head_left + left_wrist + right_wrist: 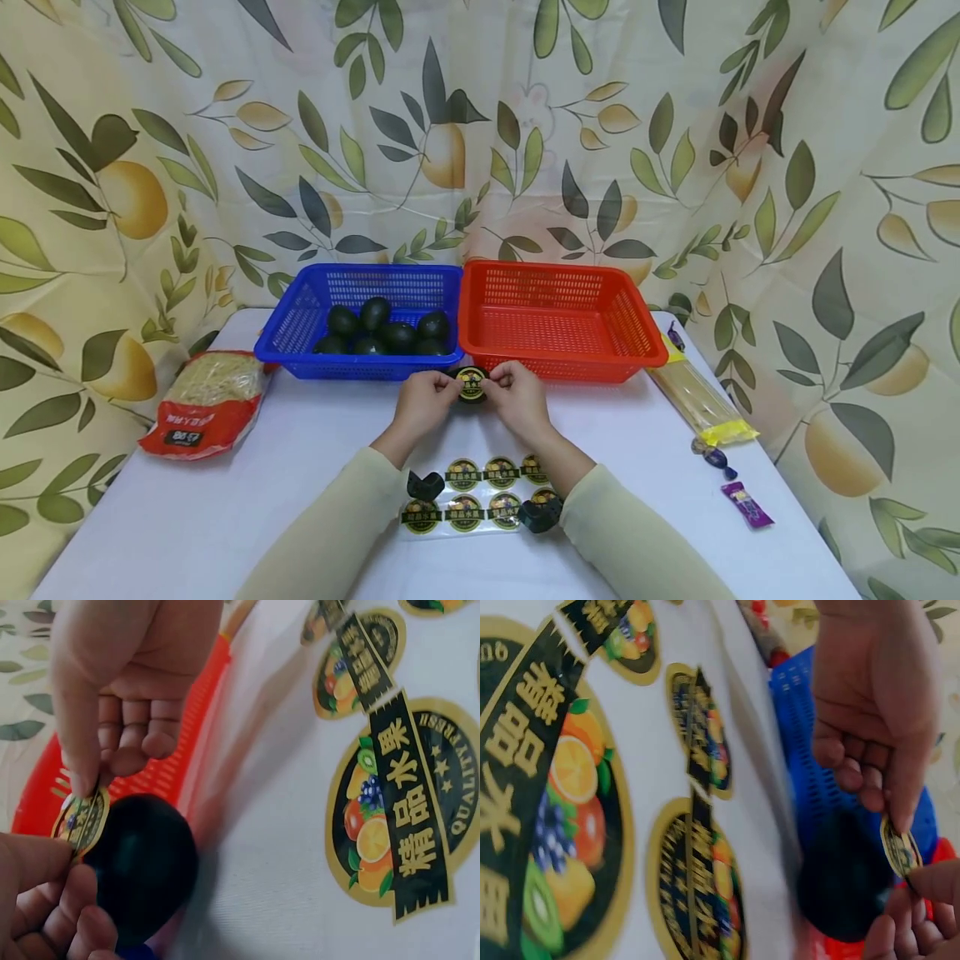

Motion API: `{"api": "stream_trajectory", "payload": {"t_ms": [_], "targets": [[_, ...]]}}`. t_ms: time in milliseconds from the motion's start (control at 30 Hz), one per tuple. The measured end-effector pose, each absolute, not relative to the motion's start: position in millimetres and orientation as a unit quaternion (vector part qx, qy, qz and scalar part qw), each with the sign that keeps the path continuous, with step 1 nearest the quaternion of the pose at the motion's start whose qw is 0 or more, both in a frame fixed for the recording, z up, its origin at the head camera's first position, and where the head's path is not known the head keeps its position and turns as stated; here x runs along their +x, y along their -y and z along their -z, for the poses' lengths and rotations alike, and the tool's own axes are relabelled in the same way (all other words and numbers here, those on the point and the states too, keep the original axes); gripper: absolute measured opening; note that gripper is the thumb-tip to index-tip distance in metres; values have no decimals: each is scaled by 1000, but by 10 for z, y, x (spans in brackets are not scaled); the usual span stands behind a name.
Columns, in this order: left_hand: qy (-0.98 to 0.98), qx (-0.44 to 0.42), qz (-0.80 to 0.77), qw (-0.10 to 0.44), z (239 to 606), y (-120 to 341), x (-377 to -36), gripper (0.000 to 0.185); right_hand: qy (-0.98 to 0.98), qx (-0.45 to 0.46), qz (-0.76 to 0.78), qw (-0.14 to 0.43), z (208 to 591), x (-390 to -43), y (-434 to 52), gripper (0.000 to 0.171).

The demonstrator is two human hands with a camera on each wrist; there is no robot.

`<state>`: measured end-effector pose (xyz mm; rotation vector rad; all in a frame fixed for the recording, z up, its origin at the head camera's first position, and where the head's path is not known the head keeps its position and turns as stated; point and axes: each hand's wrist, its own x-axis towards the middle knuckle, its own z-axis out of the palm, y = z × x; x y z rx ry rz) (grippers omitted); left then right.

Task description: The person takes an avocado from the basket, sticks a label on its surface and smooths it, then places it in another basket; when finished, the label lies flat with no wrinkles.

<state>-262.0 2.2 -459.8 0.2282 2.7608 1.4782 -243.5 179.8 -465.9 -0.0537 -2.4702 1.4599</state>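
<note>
Between both hands is a round black-and-gold fruit sticker [471,382], held in front of the two baskets. My left hand [426,405] pinches its left edge between thumb and forefinger, while my right hand [522,403] pinches the right edge. Right behind the sticker sits a dark avocado [150,866], mostly covered by it in the head view; the sticker overlaps the fruit in both wrist views. Below the hands lies a sticker sheet [482,500] with several matching round stickers in two rows, partly hidden by the right forearm.
A blue basket [352,367] holding several avocados [375,313] stands at back left, with a red basket [558,370] beside it. A red-and-clear food bag [206,404] lies left. On the right are a yellow-ended noodle pack [701,396] and a purple wrapped sweet [747,505].
</note>
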Motion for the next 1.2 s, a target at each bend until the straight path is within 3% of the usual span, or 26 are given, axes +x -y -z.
{"api": "stream_trajectory", "payload": {"t_ms": [133, 467, 800, 1200], "targets": [[-891, 57, -450, -23, 4654, -67, -2671, 25, 858, -32, -488, 159, 4716, -2470, -1741, 16], [-896, 45, -440, -50, 4706, -126, -2701, 27, 873, -58, -462, 146, 4724, -2500, -1703, 15], [-889, 41, -445, -96, 4779, -73, -2687, 31, 885, -58, -447, 117, 4722, -2521, -1728, 27], [-896, 64, -427, -103, 4807, -51, -2642, 25, 856, -67, -509, 64, 4787, -2558, -1719, 52]]}}
